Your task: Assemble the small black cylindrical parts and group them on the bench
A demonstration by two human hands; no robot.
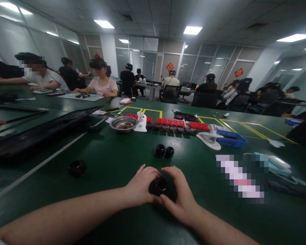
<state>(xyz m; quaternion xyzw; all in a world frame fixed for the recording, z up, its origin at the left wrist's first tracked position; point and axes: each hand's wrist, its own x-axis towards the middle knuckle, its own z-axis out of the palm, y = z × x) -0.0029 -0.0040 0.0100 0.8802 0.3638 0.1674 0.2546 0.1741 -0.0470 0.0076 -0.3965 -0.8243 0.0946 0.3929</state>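
– Well, hands first: where are they, and on what?

– Left hand (143, 185): fingers over the far side of a black ring (156, 187), thumb along its near side; grasping it. Right hand (183, 197): curled round the other side, thumb tip at the near edge. Whether it bears on the ring I cannot tell; black on dark green, poor contrast.

– Position of the ring?

– Between the two hands, low over the table (112, 154), its hole facing up and toward the camera.

– Other rings?

– Three noted. Two just beyond the hands, side by side: left one (160, 150), right one (169, 152). A lone ring (77, 168) sits well apart, off to the left.

– Farther back?

– A metal bowl (114, 125) with small bits in it, an upright white clip (141, 124) just beside it, then red strips (170, 121). At their right end, a second clip (209, 139), near a blue tray (238, 141). Far left, a long black panel (40, 131).

– People?

– Across the table, one in pink (103, 84) and one in white (49, 77), both seated
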